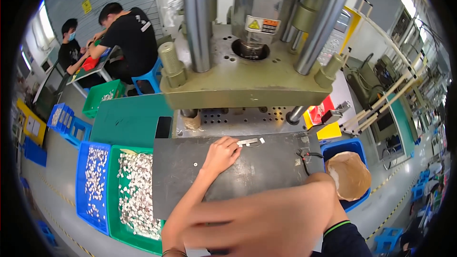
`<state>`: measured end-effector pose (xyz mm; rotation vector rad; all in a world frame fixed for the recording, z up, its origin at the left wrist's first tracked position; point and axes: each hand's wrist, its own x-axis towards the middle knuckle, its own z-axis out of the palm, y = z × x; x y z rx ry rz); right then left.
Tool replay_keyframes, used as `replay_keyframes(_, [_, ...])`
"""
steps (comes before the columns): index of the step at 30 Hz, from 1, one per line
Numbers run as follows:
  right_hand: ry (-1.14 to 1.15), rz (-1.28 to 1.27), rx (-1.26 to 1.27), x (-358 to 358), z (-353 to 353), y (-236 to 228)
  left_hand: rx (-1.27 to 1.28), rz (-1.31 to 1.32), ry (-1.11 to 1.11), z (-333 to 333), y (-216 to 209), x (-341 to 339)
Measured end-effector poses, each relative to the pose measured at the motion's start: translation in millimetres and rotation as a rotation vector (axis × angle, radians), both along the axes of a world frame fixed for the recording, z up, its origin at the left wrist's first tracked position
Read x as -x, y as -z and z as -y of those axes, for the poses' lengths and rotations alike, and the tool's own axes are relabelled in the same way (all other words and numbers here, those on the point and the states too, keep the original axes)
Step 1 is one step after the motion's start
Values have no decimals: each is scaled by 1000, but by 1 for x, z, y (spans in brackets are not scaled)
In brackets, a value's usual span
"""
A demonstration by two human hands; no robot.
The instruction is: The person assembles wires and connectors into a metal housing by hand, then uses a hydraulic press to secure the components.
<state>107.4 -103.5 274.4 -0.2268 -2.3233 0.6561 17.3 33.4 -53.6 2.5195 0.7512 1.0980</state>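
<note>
My left hand is closed over the dark metal worktop, its fingertips on one end of a flat metal strip. Just beyond the strip's far end lies a small white piece. Close to the camera, my right hand is smeared by motion above the worktop's near edge and across my left forearm; its fingers cannot be made out. A small round white piece lies left of my left hand. Cutting pliers with red and black handles rest at the worktop's right side.
Behind the worktop stands a green press with steel columns. At left are a blue bin and a green bin of small pale parts, plus a phone. A lined blue bin stands right. Two people sit at a far table.
</note>
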Motion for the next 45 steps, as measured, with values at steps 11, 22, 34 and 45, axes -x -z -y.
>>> replay_keyframes(11, [-234, 472, -148, 4, -23, -39, 9, -2, -23, 1, 3, 6])
replay_keyframes(22, [-211, 503, -60, -25, -19, -50, 37, 7, 10, 0, -7, -4])
replay_keyframes(34, [1000, 153, -36, -109, -55, 264, 9, -21, 44, 3, -3, -4])
replay_keyframes(45, [1000, 56, 147, -129, -58, 318, 51, -11, 38, 4, -12, -4])
